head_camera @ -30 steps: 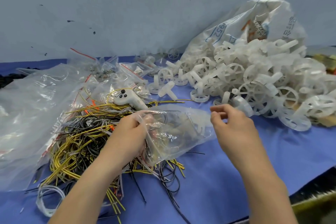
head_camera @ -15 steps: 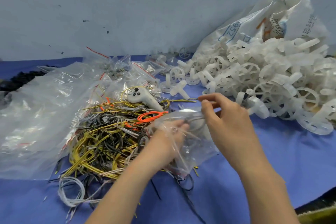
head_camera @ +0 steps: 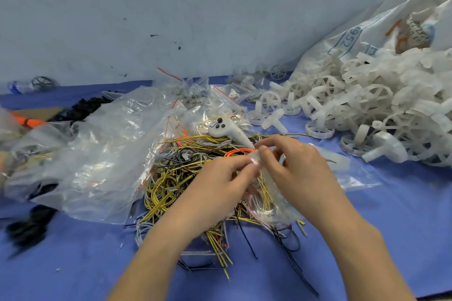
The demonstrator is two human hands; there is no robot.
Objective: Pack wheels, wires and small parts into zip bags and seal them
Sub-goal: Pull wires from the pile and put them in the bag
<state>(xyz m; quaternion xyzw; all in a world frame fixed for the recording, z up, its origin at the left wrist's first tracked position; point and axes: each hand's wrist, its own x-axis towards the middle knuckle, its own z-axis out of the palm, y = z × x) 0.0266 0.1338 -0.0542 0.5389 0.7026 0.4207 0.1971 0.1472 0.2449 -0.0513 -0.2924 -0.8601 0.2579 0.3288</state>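
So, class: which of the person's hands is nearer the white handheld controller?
Right. The right hand sits just below the white handheld controller, near its handle; the left hand lies lower, farther away.

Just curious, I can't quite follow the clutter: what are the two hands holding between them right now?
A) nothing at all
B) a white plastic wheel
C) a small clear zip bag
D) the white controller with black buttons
C: the left hand and the right hand both pinch the small clear zip bag above the wire pile; the controller lies untouched behind.
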